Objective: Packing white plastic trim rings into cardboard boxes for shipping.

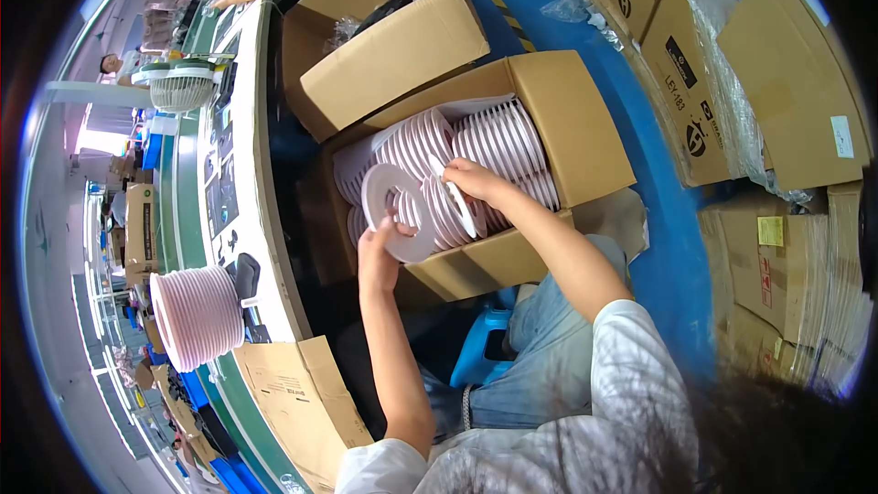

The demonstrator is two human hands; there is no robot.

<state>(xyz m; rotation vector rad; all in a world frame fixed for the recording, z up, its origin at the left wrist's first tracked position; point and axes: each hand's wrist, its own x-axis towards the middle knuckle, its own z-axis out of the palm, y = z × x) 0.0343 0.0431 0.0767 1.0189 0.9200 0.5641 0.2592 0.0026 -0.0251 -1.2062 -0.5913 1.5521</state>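
Note:
My left hand (377,252) is closed on the rim of a white ring-shaped disc (375,192), with fingers reaching into its round hole. The ring is tilted over an open cardboard box (590,128). My right hand (471,178) pinches another white ring (458,209), seen nearly edge-on, just right of the first one. Under both hands, the box holds rows of similar white rings (498,133) standing on edge, packed close together. My hands and the held rings hide part of these rows.
A second open box (398,59) with dark items stands beyond. To the left runs a workbench (242,137) bearing a stack of white rings (197,316) and a small fan (181,87). Flattened cartons (681,91) lean at right. A blue stool (480,352) is below me. Other people work farther away.

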